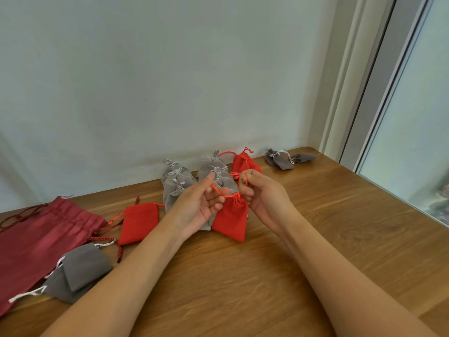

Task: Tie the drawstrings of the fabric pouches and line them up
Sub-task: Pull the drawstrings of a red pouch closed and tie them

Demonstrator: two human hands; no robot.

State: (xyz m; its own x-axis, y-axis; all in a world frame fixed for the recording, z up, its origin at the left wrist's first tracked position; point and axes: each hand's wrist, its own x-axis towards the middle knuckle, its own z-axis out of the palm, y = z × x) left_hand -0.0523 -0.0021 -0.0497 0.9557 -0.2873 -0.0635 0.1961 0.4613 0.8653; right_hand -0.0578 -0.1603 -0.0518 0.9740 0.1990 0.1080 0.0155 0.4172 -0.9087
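At the frame's centre, our left hand pinches one end of the orange drawstring, and our right hand curls round the other. The red pouch hangs just below them, over the counter. Tied grey pouches lie just behind.

The wooden table is bare on the right and near the front, so a hand can slide there; the left is blocked by a big dark red bag, dark grey pouches and a red pouch; tied light grey pouches crowd the back by the wall.
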